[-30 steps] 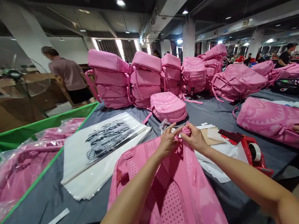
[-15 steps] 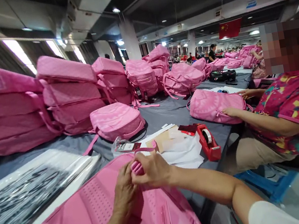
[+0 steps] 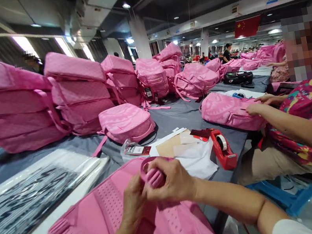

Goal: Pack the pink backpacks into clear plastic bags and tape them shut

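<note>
- Pink fabric fills my near view: the pack (image 3: 120, 226) lies right in front of me, perforated back panel up, its lower end cut off by the frame.
- My right grip (image 3: 169, 182) is closed around a ribbed bit of pink strap (image 3: 155, 178) at the pack's top, with a loop standing just above the fingers. Rolled end or buckle part, I can't make out which.
- My left grip (image 3: 134, 200) is curled in against the same spot, but the right one covers its tips, so I can't tell whether it holds the strap or only steadies it.
- By my reading, the step in hand is gathering or rolling the strap between both grips.
- I judge the next move calls for a narrow, firm pinch, so the turns don't spring loose, with the left grip guiding the slack.
- Beyond the pack, on the grey surface (image 3: 168, 119), I see a tag (image 3: 138, 150), loose white paper (image 3: 198, 164) and a red dispenser (image 3: 224, 153); printed wrappers (image 3: 38, 200) lie to the left.
- Farther ahead, a small bag (image 3: 127, 123) sits before stacked bags (image 3: 80, 93). At right, a co-worker's hand (image 3: 253, 109) touches another bag (image 3: 223, 111), well apart from my grips.
</note>
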`<state>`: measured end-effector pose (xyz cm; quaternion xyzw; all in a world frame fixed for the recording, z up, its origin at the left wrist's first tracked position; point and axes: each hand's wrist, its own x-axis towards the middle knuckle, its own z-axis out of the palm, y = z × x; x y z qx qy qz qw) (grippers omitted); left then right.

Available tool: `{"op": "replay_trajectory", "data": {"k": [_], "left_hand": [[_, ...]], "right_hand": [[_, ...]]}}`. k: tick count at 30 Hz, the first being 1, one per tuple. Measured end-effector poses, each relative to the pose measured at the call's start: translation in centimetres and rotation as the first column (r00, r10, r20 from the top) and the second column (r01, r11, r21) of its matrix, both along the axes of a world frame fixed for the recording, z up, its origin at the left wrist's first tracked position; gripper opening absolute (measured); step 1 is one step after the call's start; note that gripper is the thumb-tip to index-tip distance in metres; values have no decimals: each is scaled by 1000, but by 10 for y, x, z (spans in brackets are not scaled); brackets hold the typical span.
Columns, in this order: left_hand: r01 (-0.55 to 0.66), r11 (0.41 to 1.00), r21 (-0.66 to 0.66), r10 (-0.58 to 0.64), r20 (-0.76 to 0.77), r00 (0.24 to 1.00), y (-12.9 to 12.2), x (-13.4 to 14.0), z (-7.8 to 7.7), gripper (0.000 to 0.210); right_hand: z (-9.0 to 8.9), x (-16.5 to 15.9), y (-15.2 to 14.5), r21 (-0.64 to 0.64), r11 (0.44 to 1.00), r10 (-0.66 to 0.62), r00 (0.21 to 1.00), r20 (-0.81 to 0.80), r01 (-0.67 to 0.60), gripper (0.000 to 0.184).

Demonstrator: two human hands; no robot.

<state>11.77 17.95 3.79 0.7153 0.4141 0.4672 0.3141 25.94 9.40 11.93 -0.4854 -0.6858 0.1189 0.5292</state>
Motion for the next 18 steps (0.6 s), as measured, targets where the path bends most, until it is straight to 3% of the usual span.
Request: {"op": "replay_trajectory", "data": {"k": [2, 4, 7, 8, 10, 12, 14, 15, 16, 18], "left_hand": [[-85, 979, 185, 83, 16, 996, -10, -5, 23, 40], [-31, 942, 334, 33, -2, 999, -14, -5, 42, 35], [260, 937, 235, -238, -118, 964, -3, -1, 55, 24], [291, 939, 185, -269, -135, 954, 4, -2, 54, 27], [214, 963, 167, -190, -150, 970, 13, -6, 50, 30], [68, 977, 202, -33, -169, 985, 10, -12, 46, 33], [-11, 993, 115, 31, -180, 983, -15, -18, 41, 35], [-1, 1000, 11, 3, -163, 987, -35, -21, 39, 37], [42, 992, -116, -56, -122, 991, -60, -23, 37, 39], [181, 916, -358, -188, 18, 982, -115, -26, 31, 43]], "right_hand": [[14, 11, -4, -27, 999, -21, 999, -39, 20, 20], [24, 15, -5, -26, 1000, 2, 1000, 25, -1, 18], [37, 14, 1, -21, 999, 52, 992, 119, -50, 22], [40, 15, 4, -31, 998, 58, 993, 102, -56, 25], [46, 22, 11, -75, 990, 123, 992, 14, -122, 32], [52, 35, 19, -123, 953, 273, 961, -38, -276, 37], [55, 48, 28, -151, 910, 394, 919, 27, -386, 35], [56, 54, 34, -146, 908, 410, 906, 103, -394, 33], [57, 57, 42, -125, 919, 392, 900, 188, -374, 31], [56, 57, 62, -56, 950, 308, 894, 327, -307, 27]]}}
